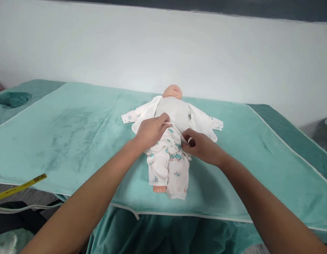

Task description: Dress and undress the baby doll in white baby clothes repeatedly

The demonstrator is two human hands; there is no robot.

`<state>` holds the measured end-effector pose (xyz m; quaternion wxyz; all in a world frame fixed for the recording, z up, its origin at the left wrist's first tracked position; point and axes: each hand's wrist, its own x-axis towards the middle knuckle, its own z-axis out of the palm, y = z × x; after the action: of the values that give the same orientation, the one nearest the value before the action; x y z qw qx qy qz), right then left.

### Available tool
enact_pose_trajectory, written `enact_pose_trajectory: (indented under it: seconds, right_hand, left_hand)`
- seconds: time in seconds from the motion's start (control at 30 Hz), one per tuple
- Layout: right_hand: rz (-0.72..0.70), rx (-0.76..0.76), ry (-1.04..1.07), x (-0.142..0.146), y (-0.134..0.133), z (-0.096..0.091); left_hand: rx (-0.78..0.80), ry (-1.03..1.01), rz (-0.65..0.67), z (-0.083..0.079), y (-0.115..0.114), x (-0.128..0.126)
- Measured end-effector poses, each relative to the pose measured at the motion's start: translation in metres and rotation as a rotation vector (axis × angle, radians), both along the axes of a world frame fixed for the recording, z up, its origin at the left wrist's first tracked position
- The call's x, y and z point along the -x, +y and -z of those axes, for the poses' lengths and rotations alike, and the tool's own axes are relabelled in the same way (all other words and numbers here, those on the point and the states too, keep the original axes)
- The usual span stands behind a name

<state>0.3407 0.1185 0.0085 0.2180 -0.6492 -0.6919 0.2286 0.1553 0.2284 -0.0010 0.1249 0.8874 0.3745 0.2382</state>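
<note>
A baby doll (173, 91) lies on its back, head away from me, in an open white jacket (201, 116) with printed sleeves spread to both sides. Its pale grey torso (174, 108) is bare of the jacket at the front. White printed baby pants (176, 173) cover the legs, and one foot (159, 189) pokes out of the left leg. My left hand (152, 131) pinches the pants' waistband on the left side. My right hand (199, 144) is closed on the waistband at the right, thumb and finger curled together. The doll's hands are not visible.
A light green cloth (73, 141) with white edging covers the table under the doll. A white wall (163, 46) rises behind it. A yellow tape-like strip (23, 187) lies at the lower left, and darker green fabric (174, 233) hangs at the front edge.
</note>
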Motion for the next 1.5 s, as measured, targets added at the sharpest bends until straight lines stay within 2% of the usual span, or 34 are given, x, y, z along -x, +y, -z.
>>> enact_pose_trajectory:
  seconds: [0.1,0.2,0.27,0.4,0.47,0.53,0.7,0.77,0.83,0.93,1.07,1.13,1.23,1.4,1.5]
  right_hand:
    - [0.016,0.014,-0.034,-0.015,0.006,-0.001]
    - [0.171,-0.170,-0.246,-0.028,0.018,0.007]
    - [0.226,-0.297,-0.273,-0.036,0.030,0.017]
    - [0.043,-0.421,-0.112,-0.049,0.053,0.036]
    - [0.004,-0.424,-0.069,-0.053,0.063,0.038]
    - [0.024,-0.415,-0.070,-0.056,0.074,0.034]
    - [0.159,-0.286,-0.120,-0.058,0.118,0.013]
    - [0.233,-0.229,-0.007,-0.057,0.136,0.015]
    - [0.321,-0.203,0.216,-0.056,0.146,0.023]
    - [0.397,-0.193,0.427,-0.057,0.145,0.036]
    - [0.399,-0.121,0.271,-0.064,0.131,0.034]
    - [0.350,-0.054,0.220,-0.068,0.125,0.029]
    - [0.267,0.035,0.255,-0.073,0.117,0.023]
    - [0.139,0.195,0.550,-0.082,0.101,0.023]
    - [0.022,0.256,0.684,-0.087,0.094,0.021]
  left_hand:
    - [-0.100,0.132,-0.008,0.001,0.015,-0.002]
    - [-0.111,0.131,-0.012,0.004,0.026,-0.003]
    - [-0.107,0.058,-0.014,0.009,0.030,-0.005]
    - [-0.046,-0.136,-0.031,0.019,0.032,-0.007]
    - [0.057,-0.180,-0.040,0.019,0.035,-0.008]
    - [0.133,-0.198,-0.072,0.017,0.042,-0.009]
    - [0.132,-0.295,-0.216,0.013,0.083,-0.023]
    - [0.162,-0.365,-0.232,0.020,0.099,-0.031]
    - [0.212,-0.445,-0.241,0.029,0.107,-0.035]
    - [0.295,-0.489,-0.212,0.035,0.108,-0.033]
    - [0.460,-0.394,-0.069,0.024,0.102,-0.014]
    - [0.549,-0.308,-0.008,0.017,0.100,-0.003]
    - [0.701,-0.252,0.059,0.014,0.102,0.011]
    - [1.017,-0.253,0.187,0.018,0.107,0.025]
    - [1.105,-0.216,0.319,0.020,0.106,0.029]
